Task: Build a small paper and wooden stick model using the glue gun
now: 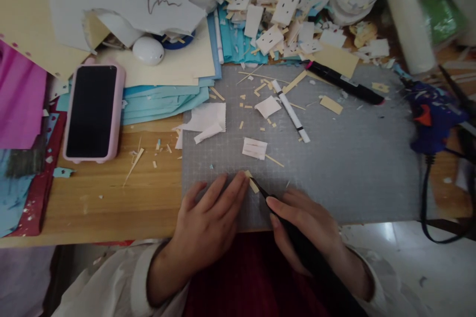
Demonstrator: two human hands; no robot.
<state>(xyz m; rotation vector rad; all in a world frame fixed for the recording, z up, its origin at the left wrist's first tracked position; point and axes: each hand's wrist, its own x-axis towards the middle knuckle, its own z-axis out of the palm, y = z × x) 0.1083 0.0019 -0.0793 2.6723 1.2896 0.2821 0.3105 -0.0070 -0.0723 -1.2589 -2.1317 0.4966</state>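
Note:
My left hand (213, 218) lies flat on the grey cutting mat (357, 158) near its front edge, fingers spread a little, with a fingertip at a small cream paper strip (254, 185). My right hand (308, 223) is closed around a black pointed tool (293, 233), whose thin tip touches or hovers just over that strip. Just above the strip is a small white paper piece (255, 148) with lines on it and a thin cream stick beside it. Further up lie a white pen (290, 111), another white piece (267, 107) and several tiny cream scraps.
A pink-cased phone (92, 111) lies at the left. Many small white paper pieces (269, 39) are heaped at the back. A black marker (344, 81) is at the mat's upper right, and a blue glue gun (435, 114) with its cord stands at the far right.

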